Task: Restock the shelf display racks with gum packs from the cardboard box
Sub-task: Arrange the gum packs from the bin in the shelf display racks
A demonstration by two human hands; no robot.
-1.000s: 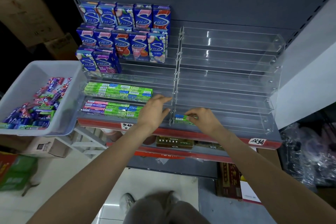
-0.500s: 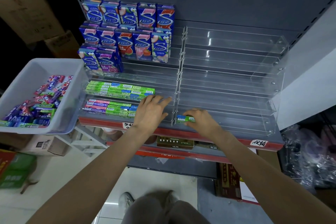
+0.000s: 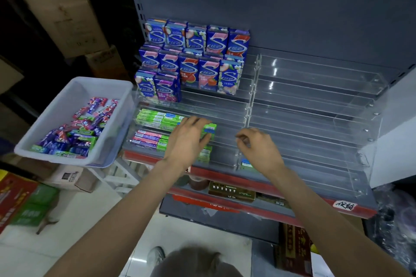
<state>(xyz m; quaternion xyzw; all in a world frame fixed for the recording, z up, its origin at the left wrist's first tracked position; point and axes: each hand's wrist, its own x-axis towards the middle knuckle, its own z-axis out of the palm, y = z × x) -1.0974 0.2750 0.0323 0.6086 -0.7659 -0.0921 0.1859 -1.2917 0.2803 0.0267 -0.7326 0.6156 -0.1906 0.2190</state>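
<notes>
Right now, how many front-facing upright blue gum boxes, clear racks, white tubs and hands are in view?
Upright blue gum boxes, front-facing: 12
Clear racks: 2
White tub: 1
Hands: 2, left hand and right hand
Total: 17

Big white "S" on each blue gum box (image 3: 193,39) at twelve o'clock, handwritten Chinese tag (image 3: 344,206) on the red shelf edge (image 3: 281,183) at four o'clock, unreadable.
</notes>
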